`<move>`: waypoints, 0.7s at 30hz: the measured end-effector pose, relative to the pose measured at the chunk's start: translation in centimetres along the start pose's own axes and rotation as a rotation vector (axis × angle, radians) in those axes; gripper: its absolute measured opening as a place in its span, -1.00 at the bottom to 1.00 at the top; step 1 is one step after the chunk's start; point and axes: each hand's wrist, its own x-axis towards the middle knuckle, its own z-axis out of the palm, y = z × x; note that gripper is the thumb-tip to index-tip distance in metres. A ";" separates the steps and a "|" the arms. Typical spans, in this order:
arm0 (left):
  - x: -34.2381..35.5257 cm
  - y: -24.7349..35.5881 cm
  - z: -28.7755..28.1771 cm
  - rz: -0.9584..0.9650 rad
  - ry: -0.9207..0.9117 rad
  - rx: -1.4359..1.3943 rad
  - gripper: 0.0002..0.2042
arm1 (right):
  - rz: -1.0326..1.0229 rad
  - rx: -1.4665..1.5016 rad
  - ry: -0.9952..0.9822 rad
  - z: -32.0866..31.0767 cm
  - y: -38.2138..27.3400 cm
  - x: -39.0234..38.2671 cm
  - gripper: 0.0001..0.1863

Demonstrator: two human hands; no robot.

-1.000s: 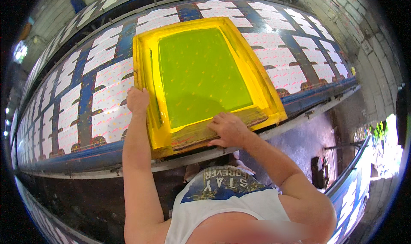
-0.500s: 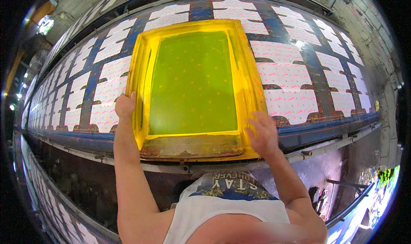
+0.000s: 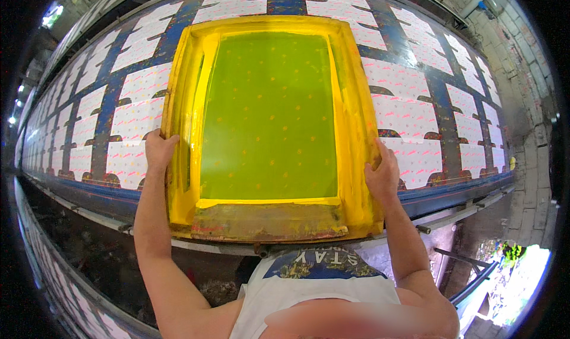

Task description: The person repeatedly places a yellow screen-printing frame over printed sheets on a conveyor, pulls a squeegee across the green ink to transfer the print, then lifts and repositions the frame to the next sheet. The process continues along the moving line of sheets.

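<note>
A large screen-printing frame [image 3: 356, 125], coated in yellow ink, lies over the long printing table in front of me. Its green mesh [image 3: 270, 119] carries small scattered orange motifs. Across the near end is a wide, brown, ink-stained bar or strip [image 3: 270, 220]; I cannot tell whether it is loose. My left hand [image 3: 159, 150] is closed round the frame's left side, thumb on top. On the opposite side my right hand [image 3: 383, 169] grips the right edge, thumb inward and fingers along the outside. Whatever is directly beneath the frame is hidden.
White cut pieces [image 3: 404, 119] with pink print lie in rows along the dark blue table [image 3: 430, 205]. A metal rail [image 3: 469, 211] runs along its near edge. Another table with printed pieces [image 3: 65, 279] is at the lower left, and a block wall [image 3: 525, 101] stands at right.
The frame now sits squarer and nearer to me, shifted slightly left in view. My right hand, blurred over the frame's right side before, now holds its outer edge. The left hand keeps its grip.
</note>
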 end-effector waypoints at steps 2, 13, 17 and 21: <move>0.2 -0.4 0.3 -0.008 0.008 -0.024 -0.51 | 0.002 0.044 -0.016 -0.2 -0.1 0.2 -0.17; 0.6 3.1 -2.4 -0.092 -0.117 -0.354 -0.73 | -0.037 0.065 -0.006 -6.6 0.1 2.9 -0.37; -0.6 7.8 -1.4 -0.067 -0.065 -0.312 -0.77 | -0.011 0.036 -0.017 -8.7 4.3 5.3 -0.38; -3.6 13.3 2.0 0.035 -0.043 -0.309 -0.75 | 0.041 0.049 -0.018 -10.6 11.4 7.0 -0.39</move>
